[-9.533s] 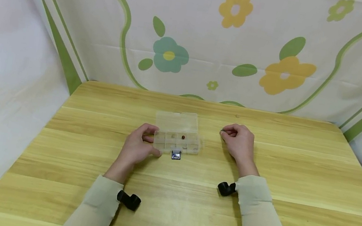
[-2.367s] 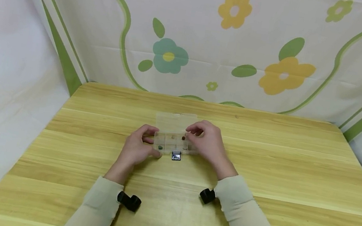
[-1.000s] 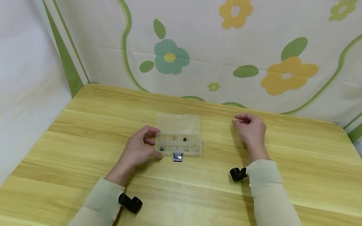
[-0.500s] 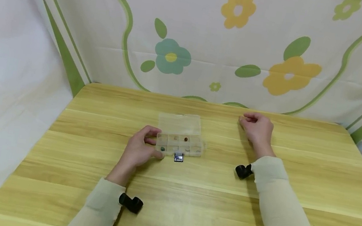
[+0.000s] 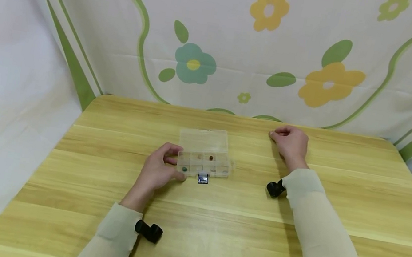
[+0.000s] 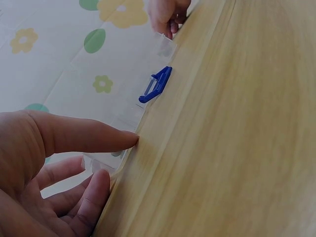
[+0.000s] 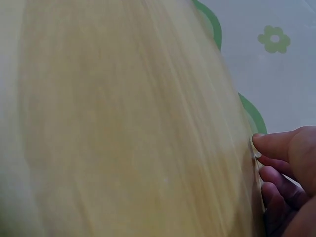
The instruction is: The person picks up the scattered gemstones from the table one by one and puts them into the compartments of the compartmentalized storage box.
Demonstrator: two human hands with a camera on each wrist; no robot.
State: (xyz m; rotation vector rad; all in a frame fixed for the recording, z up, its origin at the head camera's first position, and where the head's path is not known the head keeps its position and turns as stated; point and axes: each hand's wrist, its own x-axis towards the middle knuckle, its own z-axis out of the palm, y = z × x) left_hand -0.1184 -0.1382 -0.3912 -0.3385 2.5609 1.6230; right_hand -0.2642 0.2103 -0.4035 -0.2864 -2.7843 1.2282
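Observation:
A clear plastic compartment box (image 5: 203,164) lies on the wooden table with its lid (image 5: 204,140) laid back. Small stones sit in its compartments, among them a dark green stone (image 5: 184,169) and a red-brown stone (image 5: 211,158). My left hand (image 5: 159,168) grips the box's left end, thumb at the front and fingers behind. A blue latch (image 6: 157,85) hangs at the box's front edge. Near the table's far edge, my right hand (image 5: 291,144) has thumb and forefinger close around a small pale stone (image 7: 257,155), mostly hidden by the fingertips.
The wooden table (image 5: 213,237) ends at a white curtain (image 5: 236,39) printed with flowers. Black wrist cameras sit at the left cuff (image 5: 149,231) and right cuff (image 5: 275,189).
A dark green stone now sits in the box's front-left compartment. My right hand has gone from the box to the far right, where a small stone lay. The left hand keeps its place.

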